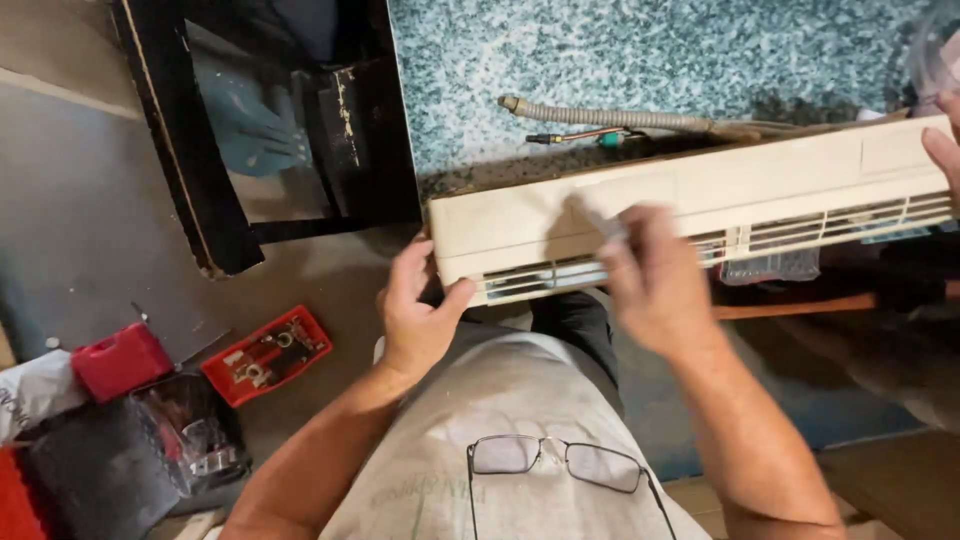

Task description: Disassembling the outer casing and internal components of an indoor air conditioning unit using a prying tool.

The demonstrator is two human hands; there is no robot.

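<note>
I'm watching the left hand [415, 320] first: its fingers [405, 270] are wrapping over the left end of the cream air-conditioner casing [640, 205], thumb pressing up against the bottom corner by the vent slats [545, 278]. The right hand [655, 280] is blurring a little, but its fingers [625, 240] are pinching together on a small grey tool [607, 228], its tip lying against the casing's front face; what kind of tool it is, I can't tell. The casing is lying lengthwise across the near edge of the speckled blue-white table [600, 60], its left end sitting at the table's near left corner and hanging over the person's lap.

At the right edge of the view another person's hand [945, 150] is touching the casing's far right end.

Behind the casing, a corrugated grey hose [600, 115] and thin copper pipes [580, 136] are lying on the table. A pair of glasses [560, 460] is hanging at the person's shirt front. Down on the floor [90, 230] to the left, an open red case [268, 355] of small parts is sitting beside a red box [120, 360] and a dark bag [110, 470].
</note>
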